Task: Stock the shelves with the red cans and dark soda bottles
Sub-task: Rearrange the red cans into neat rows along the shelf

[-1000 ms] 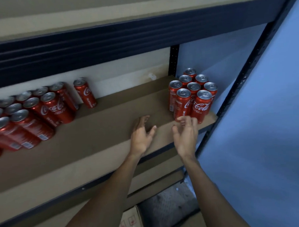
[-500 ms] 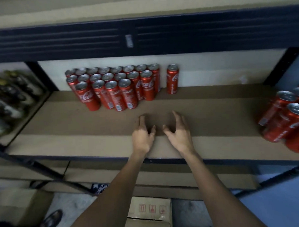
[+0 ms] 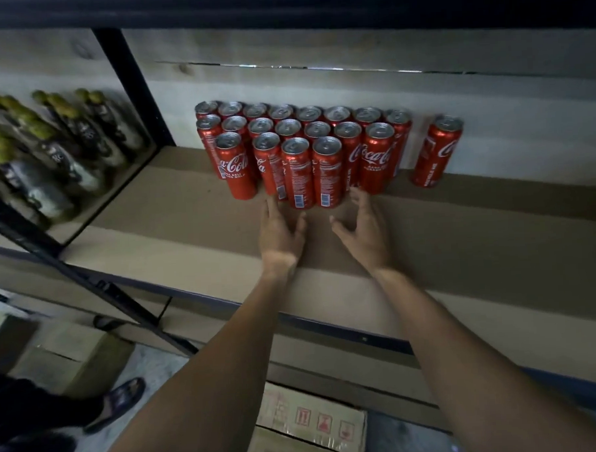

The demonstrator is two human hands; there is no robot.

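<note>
Firstly, dark soda bottles (image 3: 57,151) were seen, blurred, in the left bay. Red cans (image 3: 303,147) were packed upright in rows at the back of the shelf (image 3: 152,211). Just before them the left hand (image 3: 281,233) was stretched out, fingers straight and together. Beside it the right hand (image 3: 363,229) was held with fingers spread, nothing gripped. A lone can (image 3: 436,151) was set apart rightwards.

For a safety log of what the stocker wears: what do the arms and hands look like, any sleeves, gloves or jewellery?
The left forearm and right forearm are bare to the frame's edge, no sleeves in view. The left hand and right hand wear no gloves; no watch, bracelet or ring shows.
</note>
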